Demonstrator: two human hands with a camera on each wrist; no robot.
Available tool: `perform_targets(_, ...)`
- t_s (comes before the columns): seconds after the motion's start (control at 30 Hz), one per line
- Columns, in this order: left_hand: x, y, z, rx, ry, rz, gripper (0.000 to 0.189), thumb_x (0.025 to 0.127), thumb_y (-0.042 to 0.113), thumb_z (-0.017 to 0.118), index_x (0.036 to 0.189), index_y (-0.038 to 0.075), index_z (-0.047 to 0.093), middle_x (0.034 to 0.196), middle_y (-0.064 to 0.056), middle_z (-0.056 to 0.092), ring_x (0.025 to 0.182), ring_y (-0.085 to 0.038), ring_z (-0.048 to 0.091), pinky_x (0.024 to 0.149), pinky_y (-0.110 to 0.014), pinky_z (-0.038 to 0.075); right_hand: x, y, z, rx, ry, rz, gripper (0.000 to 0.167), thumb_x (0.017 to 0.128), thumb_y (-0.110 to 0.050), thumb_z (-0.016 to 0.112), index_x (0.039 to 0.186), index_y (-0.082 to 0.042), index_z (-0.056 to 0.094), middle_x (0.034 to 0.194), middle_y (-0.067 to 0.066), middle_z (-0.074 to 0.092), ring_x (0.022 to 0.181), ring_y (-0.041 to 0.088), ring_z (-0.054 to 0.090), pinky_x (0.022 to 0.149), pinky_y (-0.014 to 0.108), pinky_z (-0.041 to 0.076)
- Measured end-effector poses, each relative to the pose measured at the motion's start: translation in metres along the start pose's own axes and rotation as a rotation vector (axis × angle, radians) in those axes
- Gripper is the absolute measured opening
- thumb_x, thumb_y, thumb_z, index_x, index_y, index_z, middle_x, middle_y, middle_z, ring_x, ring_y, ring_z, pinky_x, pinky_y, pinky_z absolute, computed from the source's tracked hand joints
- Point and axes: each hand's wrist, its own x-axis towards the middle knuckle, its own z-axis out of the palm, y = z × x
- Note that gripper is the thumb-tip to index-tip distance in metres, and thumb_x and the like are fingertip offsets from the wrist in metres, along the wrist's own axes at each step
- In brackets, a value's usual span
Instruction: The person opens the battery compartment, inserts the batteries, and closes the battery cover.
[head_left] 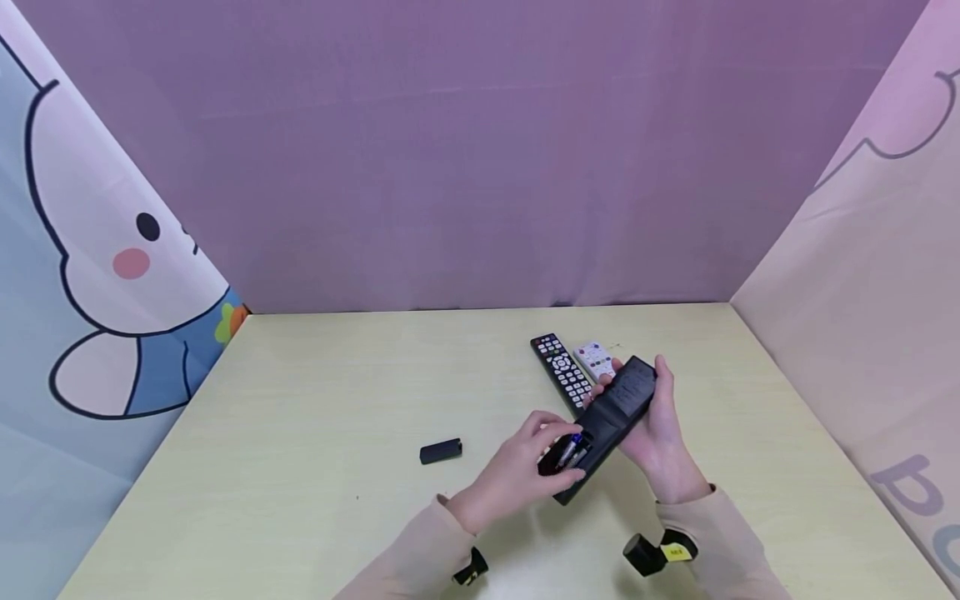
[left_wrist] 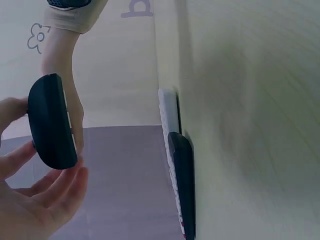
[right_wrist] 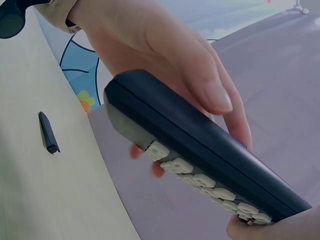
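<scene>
A black remote control (head_left: 628, 398) is held tilted above the table, its back facing up. My right hand (head_left: 663, 437) grips its upper part from the right. In its uncovered battery compartment lie batteries (head_left: 573, 450), one with a blue end. My left hand (head_left: 510, 471) is curled about the lower end, thumb at one edge and index fingertip beside the batteries. From the right wrist view, left fingertips show below the remote control (right_wrist: 200, 135), on its button side. A small black battery cover (head_left: 441, 451) lies on the table to the left.
Behind the held remote control, another black remote control (head_left: 561, 371) lies buttons up, with a small white remote control (head_left: 595, 360) beside it. Printed cloth walls (head_left: 487, 167) enclose the pale wooden table (head_left: 315, 400) at the back and both sides.
</scene>
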Motion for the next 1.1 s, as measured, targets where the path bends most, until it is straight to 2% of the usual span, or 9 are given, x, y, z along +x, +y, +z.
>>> perform_targets(0.2,-0.002,0.001,0.002,0.096,-0.067,0.020,0.061,0.074,0.035,0.069,0.127,0.022,0.041,0.116,-0.001,0.044,0.094,-0.011,0.053,0.078,-0.021,0.046,0.001,-0.001,0.000,0.006,-0.025,-0.001,0.048,0.082,-0.055,0.048,0.102,-0.011,0.044,0.082,0.007,0.050,0.076,0.022,0.049,0.080,0.034,0.039)
perform_targets(0.33,-0.003,0.002,0.003,0.132,-0.072,0.049,0.066,0.073,0.032,0.071,0.130,0.020,0.038,0.115,-0.004,0.045,0.093,-0.012,0.053,0.079,-0.019,0.046,0.001,-0.001,0.001,0.026,-0.015,0.000,0.047,0.082,-0.054,0.050,0.100,-0.011,0.046,0.082,0.007,0.049,0.075,0.022,0.049,0.079,0.034,0.039)
perform_targets(0.7,-0.005,0.000,0.010,0.306,0.035,0.168,0.063,0.071,0.031,0.070,0.124,0.009,0.045,0.104,-0.006,0.051,0.077,-0.009,0.056,0.069,-0.013,0.046,0.001,-0.001,0.000,0.019,0.028,0.025,0.049,0.081,-0.055,0.051,0.102,-0.012,0.042,0.080,0.006,0.049,0.074,0.022,0.048,0.079,0.034,0.039)
perform_targets(1.1,-0.007,0.000,0.012,0.401,0.104,0.246,0.060,0.069,0.032,0.071,0.119,0.005,0.051,0.107,-0.007,0.054,0.081,-0.012,0.059,0.073,-0.016,0.048,0.001,0.002,-0.001,0.013,0.017,0.029,0.047,0.082,-0.054,0.050,0.101,-0.012,0.043,0.080,0.007,0.050,0.075,0.022,0.050,0.077,0.034,0.040)
